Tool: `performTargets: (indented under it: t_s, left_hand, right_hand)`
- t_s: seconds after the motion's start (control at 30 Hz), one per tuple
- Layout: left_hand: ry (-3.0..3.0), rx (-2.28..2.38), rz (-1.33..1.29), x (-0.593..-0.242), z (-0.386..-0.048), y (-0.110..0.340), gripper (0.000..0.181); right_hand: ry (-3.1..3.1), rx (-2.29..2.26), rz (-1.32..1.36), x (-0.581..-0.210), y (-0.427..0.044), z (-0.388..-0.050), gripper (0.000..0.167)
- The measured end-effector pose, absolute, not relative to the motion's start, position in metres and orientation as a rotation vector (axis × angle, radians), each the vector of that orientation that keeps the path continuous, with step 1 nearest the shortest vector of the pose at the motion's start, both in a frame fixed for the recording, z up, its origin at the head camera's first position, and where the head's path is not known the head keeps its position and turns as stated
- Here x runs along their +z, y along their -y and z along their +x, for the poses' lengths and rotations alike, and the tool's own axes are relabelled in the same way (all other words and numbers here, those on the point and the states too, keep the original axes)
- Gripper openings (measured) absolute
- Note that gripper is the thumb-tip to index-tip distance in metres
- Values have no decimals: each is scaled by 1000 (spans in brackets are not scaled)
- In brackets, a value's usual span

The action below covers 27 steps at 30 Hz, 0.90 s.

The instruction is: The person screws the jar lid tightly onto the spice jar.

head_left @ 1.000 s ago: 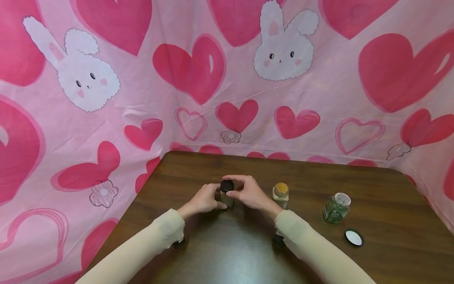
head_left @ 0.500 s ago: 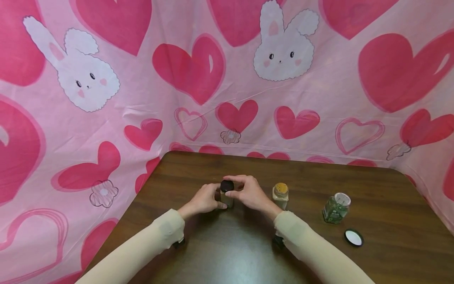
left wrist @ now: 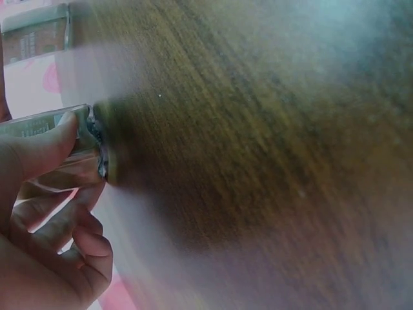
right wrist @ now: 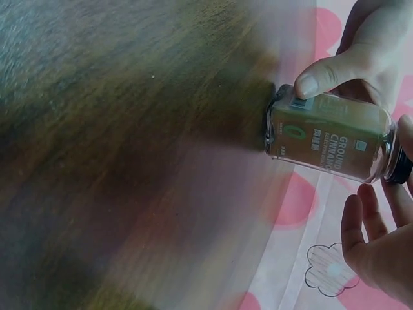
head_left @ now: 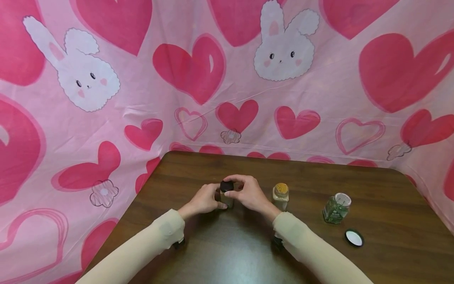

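Observation:
A clear jar of ground cinnamon [right wrist: 335, 139] stands upright on the wooden table, its printed label readable in the right wrist view. My left hand [head_left: 203, 200] grips its lower body from the left, with the thumb [left wrist: 55, 145] pressed along one side near the base. On top sits a black cap [head_left: 227, 186]. The fingers and thumb of my right hand [head_left: 250, 193] pinch this cap from the right. Parts of the jar are hidden behind both hands.
Right of my hands stands an uncapped jar with a yellow-brown top [head_left: 281, 196]. Farther right is a jar of green flakes [head_left: 335, 211] with a pale top. A dark-rimmed lid [head_left: 354, 238] lies white side up before it. Pink patterned cloth [head_left: 198, 134] hangs behind the table.
My right thumb has shifted slightly left across the front of the cap, and the right sleeve has moved a little left. The left hand and the jar stay in place.

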<state>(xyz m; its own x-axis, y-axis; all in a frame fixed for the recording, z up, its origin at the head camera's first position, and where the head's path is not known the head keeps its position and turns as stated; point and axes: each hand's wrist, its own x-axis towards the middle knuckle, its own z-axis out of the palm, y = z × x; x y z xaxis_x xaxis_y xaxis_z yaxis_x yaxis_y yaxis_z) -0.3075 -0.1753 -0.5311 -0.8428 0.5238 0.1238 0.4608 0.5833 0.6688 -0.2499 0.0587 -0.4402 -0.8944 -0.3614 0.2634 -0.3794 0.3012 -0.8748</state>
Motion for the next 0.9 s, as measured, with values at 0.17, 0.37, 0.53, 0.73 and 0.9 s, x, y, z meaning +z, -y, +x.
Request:
performTargets:
  t_s: [0.17,0.37,0.53,0.73,0.9]
  left_hand:
    - [-2754,1054,879,-508,-293,169,59]
    - [-2745,1046,844,-471,-268,160,53]
    - [-2758,1009,747,-460,-260,154,50]
    - [-2743,1030,758,-461,-261,155,50]
    - [-2749,1030,851,-468,-265,159,48]
  right_hand:
    - [2524,1692,707,-440,-58,-250,35]
    - [2505,1689,742,-439,-58,-248,35]
    - [2465,1716,797,-439,-57,-248,41]
    - [2452,1737,804,-438,-56,-248,47]
    - [2458,1712,841,-436,-56,-247,48]
